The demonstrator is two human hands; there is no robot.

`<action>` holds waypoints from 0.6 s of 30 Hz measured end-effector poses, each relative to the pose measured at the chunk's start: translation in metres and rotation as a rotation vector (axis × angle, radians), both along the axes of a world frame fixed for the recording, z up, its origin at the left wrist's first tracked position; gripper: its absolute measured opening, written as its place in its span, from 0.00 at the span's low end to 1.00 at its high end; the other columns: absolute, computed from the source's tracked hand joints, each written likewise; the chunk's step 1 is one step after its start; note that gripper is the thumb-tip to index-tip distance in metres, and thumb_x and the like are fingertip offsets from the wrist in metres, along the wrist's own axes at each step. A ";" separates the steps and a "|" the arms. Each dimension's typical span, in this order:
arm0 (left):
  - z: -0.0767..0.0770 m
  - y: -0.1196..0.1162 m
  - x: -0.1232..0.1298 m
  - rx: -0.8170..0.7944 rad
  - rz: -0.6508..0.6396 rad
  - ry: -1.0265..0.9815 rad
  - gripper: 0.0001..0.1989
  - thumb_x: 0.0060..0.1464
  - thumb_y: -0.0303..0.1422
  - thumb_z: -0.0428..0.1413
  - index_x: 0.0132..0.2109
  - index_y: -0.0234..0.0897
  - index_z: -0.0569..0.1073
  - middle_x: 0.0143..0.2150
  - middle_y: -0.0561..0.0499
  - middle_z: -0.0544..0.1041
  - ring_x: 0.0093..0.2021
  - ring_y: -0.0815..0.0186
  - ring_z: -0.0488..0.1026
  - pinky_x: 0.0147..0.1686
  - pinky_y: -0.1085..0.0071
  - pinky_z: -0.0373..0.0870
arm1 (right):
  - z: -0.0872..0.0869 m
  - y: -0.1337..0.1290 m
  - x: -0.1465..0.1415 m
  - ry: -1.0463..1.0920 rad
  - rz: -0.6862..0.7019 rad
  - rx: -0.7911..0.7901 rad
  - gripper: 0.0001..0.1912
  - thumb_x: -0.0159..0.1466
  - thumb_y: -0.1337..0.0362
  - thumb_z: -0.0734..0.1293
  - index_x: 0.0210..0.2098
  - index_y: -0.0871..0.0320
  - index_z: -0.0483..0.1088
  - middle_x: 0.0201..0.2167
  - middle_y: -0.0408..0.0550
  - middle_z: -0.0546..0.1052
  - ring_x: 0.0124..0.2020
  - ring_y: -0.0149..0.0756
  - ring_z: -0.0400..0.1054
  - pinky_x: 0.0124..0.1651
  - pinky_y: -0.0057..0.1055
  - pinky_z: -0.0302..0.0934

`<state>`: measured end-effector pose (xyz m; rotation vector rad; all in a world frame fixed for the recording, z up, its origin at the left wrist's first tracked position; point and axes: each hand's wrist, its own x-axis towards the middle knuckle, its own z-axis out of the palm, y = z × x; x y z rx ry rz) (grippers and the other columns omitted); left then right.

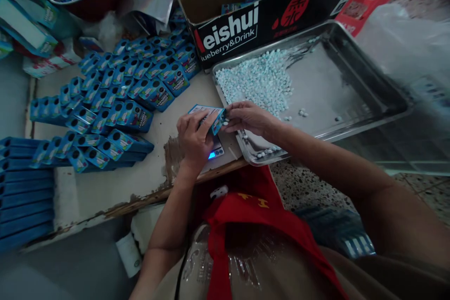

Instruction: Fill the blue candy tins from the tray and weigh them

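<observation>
Left hand (195,138) gripped a light, crushable blue carton (208,117) by its sides; right hand (248,119) pinched small candies at the worktop's front edge.

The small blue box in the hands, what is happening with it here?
A person holds a small blue box in the left hand, just above a small scale with a lit blue display. The right hand is at the open end of the box, with a few pale blue candies at its fingertips. Beside it, a metal tray holds a heap of pale blue candies. On the table to the left stand rows of the same blue boxes.
</observation>
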<state>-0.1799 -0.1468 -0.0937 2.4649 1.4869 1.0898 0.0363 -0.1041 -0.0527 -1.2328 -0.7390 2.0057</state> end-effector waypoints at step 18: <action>-0.010 0.010 0.016 -0.204 0.206 -0.466 0.19 0.62 0.34 0.71 0.58 0.44 0.79 0.55 0.47 0.85 0.54 0.56 0.84 0.57 0.60 0.82 | 0.030 -0.015 0.003 -0.195 -0.202 0.618 0.05 0.65 0.63 0.79 0.39 0.48 0.81 0.44 0.44 0.86 0.57 0.44 0.82 0.58 0.40 0.80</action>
